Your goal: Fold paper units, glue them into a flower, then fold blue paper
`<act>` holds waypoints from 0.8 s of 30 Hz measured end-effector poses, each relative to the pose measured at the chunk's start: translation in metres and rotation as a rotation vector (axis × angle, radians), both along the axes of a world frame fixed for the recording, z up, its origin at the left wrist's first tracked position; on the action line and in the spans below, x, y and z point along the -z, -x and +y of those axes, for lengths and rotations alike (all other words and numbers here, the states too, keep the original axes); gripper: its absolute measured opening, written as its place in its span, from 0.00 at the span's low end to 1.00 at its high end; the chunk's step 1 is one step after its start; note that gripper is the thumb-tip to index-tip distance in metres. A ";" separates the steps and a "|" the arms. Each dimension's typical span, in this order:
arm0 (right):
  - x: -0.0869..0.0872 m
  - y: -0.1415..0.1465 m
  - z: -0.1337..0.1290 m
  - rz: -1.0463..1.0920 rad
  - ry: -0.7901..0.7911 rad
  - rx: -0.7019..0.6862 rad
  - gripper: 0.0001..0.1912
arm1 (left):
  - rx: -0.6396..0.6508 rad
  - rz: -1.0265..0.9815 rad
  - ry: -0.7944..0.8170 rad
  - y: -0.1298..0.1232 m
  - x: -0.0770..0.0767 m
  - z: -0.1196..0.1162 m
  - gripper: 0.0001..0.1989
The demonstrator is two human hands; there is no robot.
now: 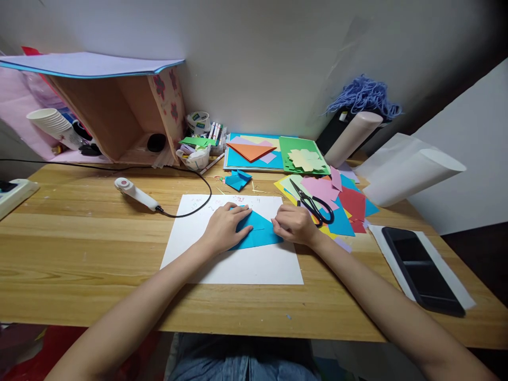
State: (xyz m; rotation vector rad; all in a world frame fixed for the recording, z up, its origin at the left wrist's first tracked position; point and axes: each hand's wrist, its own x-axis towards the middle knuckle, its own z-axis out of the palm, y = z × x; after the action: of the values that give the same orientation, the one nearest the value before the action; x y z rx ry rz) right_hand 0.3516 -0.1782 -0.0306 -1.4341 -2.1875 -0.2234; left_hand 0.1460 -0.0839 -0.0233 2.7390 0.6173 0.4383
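A folded piece of blue paper (pixel 257 233) lies on a white sheet (pixel 254 269) in front of me. My left hand (pixel 227 226) rests flat on its left side, thumb and fingers apart. At the paper's right edge is my right hand (pixel 292 224), its fingers curled and closed, with thumb and forefinger at the right corner. A short slit or crease line shows in the middle of the blue paper. Just right of my right hand, black-handled scissors (pixel 311 203) lie on coloured paper scraps (pixel 353 203). Beyond the sheet sits a small blue folded paper piece (pixel 238 180).
A white corded glue gun (pixel 137 194) lies at the left, its cable looping to the sheet. Behind stand an open box (pixel 169 106), a small tub (pixel 194 159) and stacked coloured paper (pixel 254 163). Paper rolls (pixel 353 138) and a phone (pixel 423 270) are on the right.
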 end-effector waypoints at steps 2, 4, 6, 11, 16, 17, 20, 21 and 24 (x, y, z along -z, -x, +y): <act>0.001 0.004 0.001 0.085 0.036 0.012 0.12 | 0.013 -0.022 0.035 0.000 0.002 0.001 0.22; 0.001 0.008 0.004 0.156 0.105 0.003 0.08 | 0.009 -0.052 0.078 0.000 0.004 0.002 0.25; 0.000 0.011 0.006 0.189 0.191 -0.021 0.12 | -0.025 -0.091 0.125 0.000 0.006 0.001 0.30; -0.001 0.017 0.009 0.166 0.339 -0.021 0.23 | -0.106 -0.182 0.236 -0.002 0.009 0.000 0.39; -0.003 0.022 0.010 0.111 0.362 0.014 0.24 | -0.129 -0.194 0.272 -0.002 0.009 0.001 0.40; -0.004 0.023 0.011 0.105 0.358 0.016 0.23 | -0.127 -0.194 0.270 -0.002 0.009 0.001 0.40; -0.004 0.026 0.014 0.094 0.333 0.022 0.19 | -0.122 -0.188 0.259 -0.002 0.010 0.000 0.39; -0.004 0.026 0.015 0.093 0.324 0.023 0.18 | -0.121 -0.183 0.255 -0.002 0.010 0.000 0.39; -0.003 0.028 0.017 0.096 0.302 0.025 0.17 | -0.123 -0.165 0.241 -0.002 0.010 -0.001 0.38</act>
State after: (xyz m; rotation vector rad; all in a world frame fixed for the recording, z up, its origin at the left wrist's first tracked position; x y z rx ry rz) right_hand 0.3238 -0.1615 -0.0275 -1.5957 -2.1931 0.1722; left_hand 0.1480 -0.0844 -0.0330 2.4180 0.7451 0.5719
